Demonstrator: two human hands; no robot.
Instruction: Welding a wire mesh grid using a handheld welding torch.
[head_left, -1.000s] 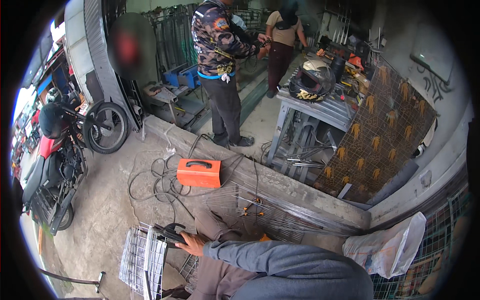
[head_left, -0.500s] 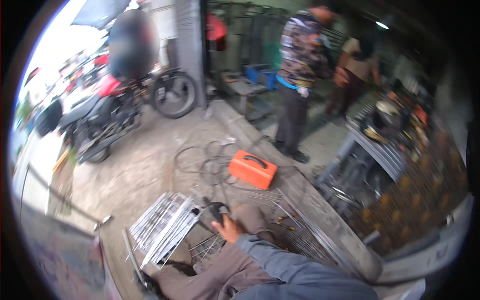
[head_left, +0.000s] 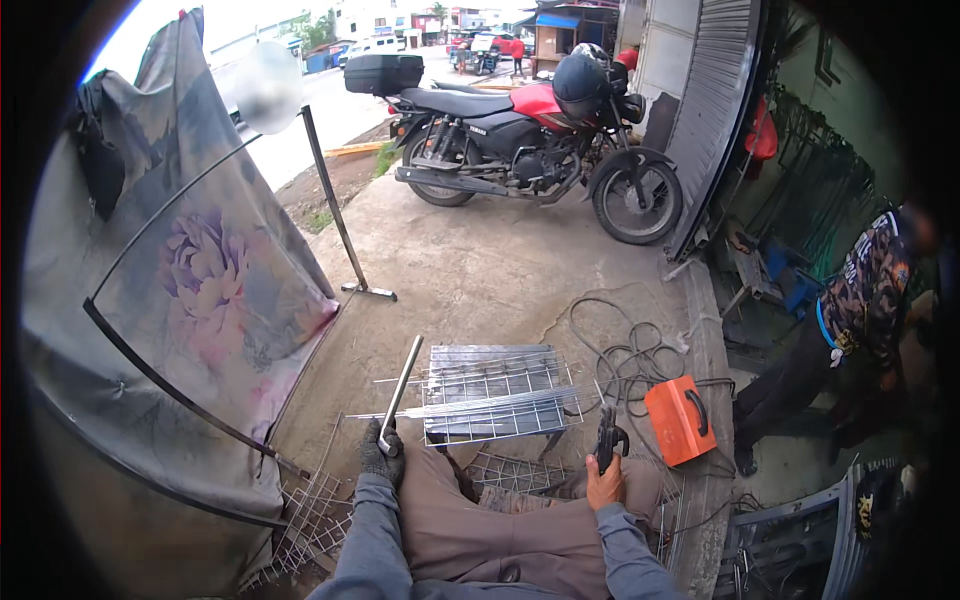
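The wire rack (head_left: 497, 392) lies on the concrete floor (head_left: 470, 270), ahead between both hands. The gloved left hand (head_left: 382, 461) grips a metal bar (head_left: 400, 392) slanting up-right beside it. The right hand (head_left: 606, 486) clasps a black welding holder (head_left: 606, 445) near the rack's right edge.

The left hand (head_left: 382, 455) wears a dark grey glove and grips a silvery metal bar (head_left: 400, 392). The bare right hand (head_left: 605, 487) holds a black welding handle (head_left: 606, 445). Beyond the hands lies a shiny silver wire grid (head_left: 497, 390). Right of the grid sits a bright orange box (head_left: 679, 420) with a black handle. Left of the grid hangs a grey cloth (head_left: 190, 290) with a faded purple flower print. Beyond the grid stands a red and black motorcycle (head_left: 520, 140). Sleeves are grey-blue, trousers brown.
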